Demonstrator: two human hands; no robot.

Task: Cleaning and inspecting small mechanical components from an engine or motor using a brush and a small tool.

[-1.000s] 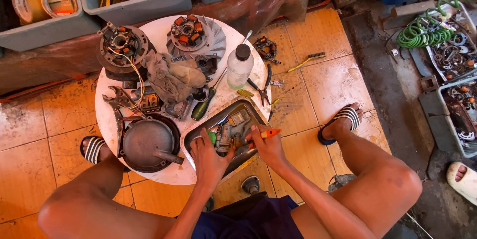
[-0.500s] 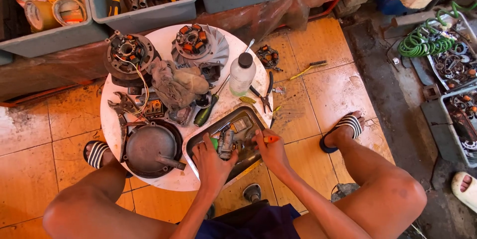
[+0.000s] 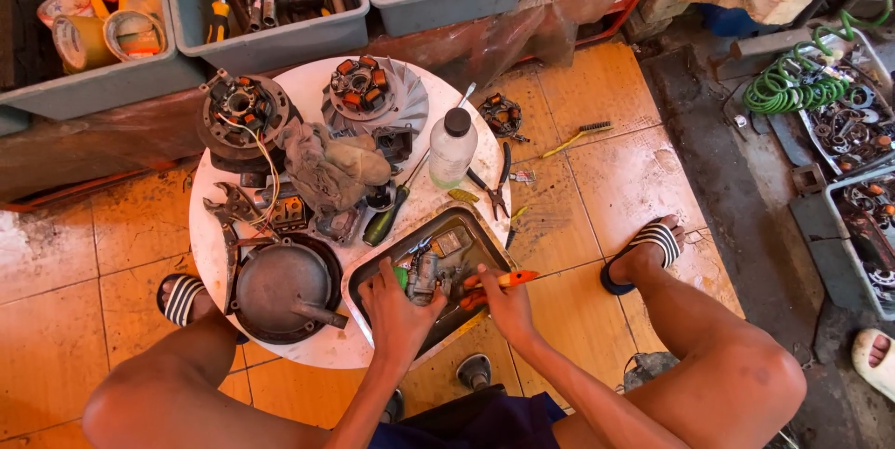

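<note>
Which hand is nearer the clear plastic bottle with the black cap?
Right, narrowly. The right hand grips an orange-handled tool in the metal tray, below the bottle. The left hand holds a small metal part, farther left.

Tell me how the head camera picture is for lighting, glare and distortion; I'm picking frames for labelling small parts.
Head view: bright, warm daylight, glare on the wet orange floor tiles; wide-angle bending toward the edges; the metal tray and the small metal part under the left hand are sharp; the right hand holding an orange-handled tool shows no blur.
</note>
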